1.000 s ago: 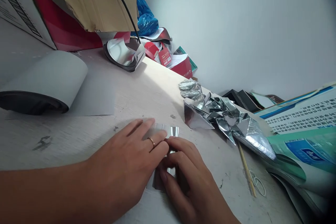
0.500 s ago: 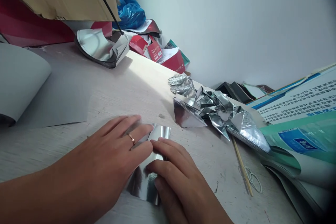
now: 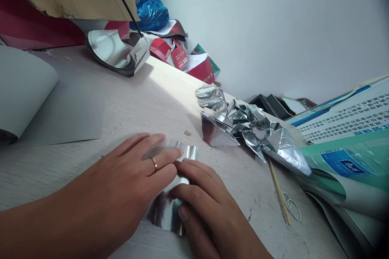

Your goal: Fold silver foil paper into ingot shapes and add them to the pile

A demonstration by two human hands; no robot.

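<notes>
A small strip of shiny silver paper (image 3: 167, 213) lies on the table under both hands, its surface mirror-like and slightly wavy. My left hand (image 3: 130, 184), with a ring on one finger, rests flat across the paper's left side, fingers stretched out and pressing on it. From the right, my right hand (image 3: 209, 206) grips the paper's right edge, its fingertips on top and its thumb by the edge. The fingertips of the two hands meet near the middle of the strip. Part of the paper is hidden beneath the hands.
Folded silver paper pieces (image 3: 252, 125) lie in a pile to the right. Nearby are a thin wooden stick (image 3: 278, 191), white rubber bands (image 3: 292, 207) and a green tissue pack (image 3: 358, 162). A rolled sheet (image 3: 24, 89) and curved silver sheets (image 3: 111, 50) are at left.
My left hand's fingers have slid slightly to the right over the top of the silver paper. The right hand stays nearly in place.
</notes>
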